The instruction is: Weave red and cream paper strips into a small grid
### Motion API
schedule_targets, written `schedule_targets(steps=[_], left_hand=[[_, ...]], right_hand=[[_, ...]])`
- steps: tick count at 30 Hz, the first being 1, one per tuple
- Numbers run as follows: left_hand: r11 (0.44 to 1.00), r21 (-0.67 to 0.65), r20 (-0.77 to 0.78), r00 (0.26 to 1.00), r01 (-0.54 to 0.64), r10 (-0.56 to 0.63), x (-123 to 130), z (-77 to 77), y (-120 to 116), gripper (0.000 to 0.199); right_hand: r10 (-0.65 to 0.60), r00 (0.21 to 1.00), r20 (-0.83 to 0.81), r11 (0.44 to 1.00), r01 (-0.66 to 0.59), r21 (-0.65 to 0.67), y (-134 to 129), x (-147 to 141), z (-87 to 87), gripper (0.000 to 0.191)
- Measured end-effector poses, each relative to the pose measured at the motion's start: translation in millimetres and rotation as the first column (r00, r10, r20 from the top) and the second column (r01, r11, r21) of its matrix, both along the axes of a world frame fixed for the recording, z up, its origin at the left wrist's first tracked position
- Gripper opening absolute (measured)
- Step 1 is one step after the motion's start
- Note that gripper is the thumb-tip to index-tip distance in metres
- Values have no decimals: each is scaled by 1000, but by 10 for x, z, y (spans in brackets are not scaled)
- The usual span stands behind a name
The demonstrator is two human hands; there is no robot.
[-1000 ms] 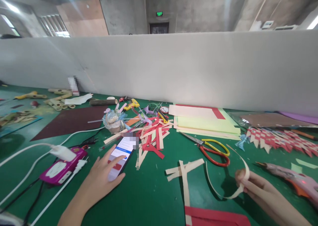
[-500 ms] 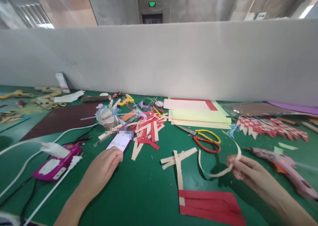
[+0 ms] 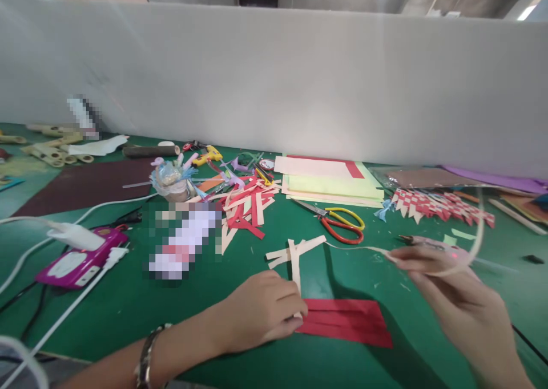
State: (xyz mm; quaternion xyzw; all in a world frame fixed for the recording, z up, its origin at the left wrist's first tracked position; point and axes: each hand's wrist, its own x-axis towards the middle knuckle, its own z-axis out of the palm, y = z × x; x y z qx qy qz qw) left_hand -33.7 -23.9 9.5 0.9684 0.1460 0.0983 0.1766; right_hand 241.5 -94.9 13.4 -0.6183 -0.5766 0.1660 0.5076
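Observation:
My right hand [image 3: 454, 292] pinches a long, thin cream paper strip [image 3: 478, 235] that curves up behind the fingers and runs left, low over the table. Beside the left end of several red paper strips [image 3: 351, 320], my left hand [image 3: 269, 309] is closed, its fingertips at the spot where a standing-out cream strip [image 3: 295, 266] meets the red ones. The fingers hide that joint. Two short cream strips [image 3: 314, 243] lie crossed near its upper end. A pink glue gun [image 3: 428, 242] lies partly hidden behind my right hand.
Scissors with red and yellow handles [image 3: 342, 235] lie beyond the strips. Behind them are stacked paper sheets [image 3: 334, 192] and a pile of red and cream scraps [image 3: 244, 206]. A woven red-and-cream piece [image 3: 440, 206] lies right; a purple power strip with cables [image 3: 81, 263] is left.
My left hand has moved right, from the phone to the end of the red strips. My right hand has lifted and turned with the cream strip. The view has tilted down.

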Motion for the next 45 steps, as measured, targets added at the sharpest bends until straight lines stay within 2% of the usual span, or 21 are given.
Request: schedule_targets(steps=[2, 4, 6, 9, 13, 15, 17, 19, 22, 26, 29, 33, 37, 41, 43, 45], left_hand=[[979, -201, -27, 999, -38, 33, 104, 26, -20, 8], [958, -283, -69, 997, -50, 31, 199, 14, -35, 17], [969, -244, -98, 995, -42, 18, 272, -35, -42, 25], [986, -162, -128, 992, -41, 20, 340, -121, -42, 29], [983, -171, -91, 994, -71, 56, 399, -116, -38, 35], [959, -260, -41, 994, -111, 103, 438, -50, -40, 44], [913, -380, -26, 988, -148, 149, 487, 31, -41, 54], [887, -433, -33, 986, -160, 162, 544, 97, -38, 49], [928, -324, 53, 976, -183, 210, 619, 139, -16, 26], [953, -197, 209, 939, -232, 272, 666, 149, 20, 26], [958, -191, 248, 934, -214, 258, 672, 177, 31, 29], [950, -263, 256, 937, -169, 238, 646, 239, 55, 13], [918, -370, 262, 933, -141, 248, 588, 277, 84, 17], [905, -401, 282, 921, -143, 270, 546, 273, 79, 14], [899, -413, 295, 913, -143, 281, 537, 272, 71, 16], [898, -417, 310, 907, -139, 284, 532, 276, 68, 18]], right_hand=[[101, 991, 93, 993, -95, -72, -97, -66, -24, 13], [201, 973, 113, 969, -181, -167, -184, -91, -117, 17], [246, 965, 95, 948, -218, -233, -259, -87, -237, 19], [248, 968, 49, 930, -224, -292, -325, -79, -366, 19], [289, 957, 5, 906, -272, -324, -314, -147, -367, 19], [324, 946, 16, 906, -305, -294, -283, -204, -325, 20], [362, 932, 40, 903, -339, -262, -247, -262, -280, 22], [382, 923, 47, 896, -358, -263, -209, -314, -243, 22], [346, 937, -48, 905, -347, -247, -143, -377, -193, 19], [250, 919, -306, 950, -294, -106, -27, -443, -82, 11], [240, 872, -428, 959, -280, -33, 67, -489, 28, 10], [253, 816, -519, 962, -271, 42, 167, -558, 128, 29], [230, 830, -508, 972, -224, 74, 216, -629, 156, 34], [185, 864, -468, 975, -103, 196, 216, -664, 132, 38], [188, 899, -396, 965, -92, 247, 206, -656, 109, 34], [200, 941, -272, 960, -132, 248, 198, -638, 93, 23]])
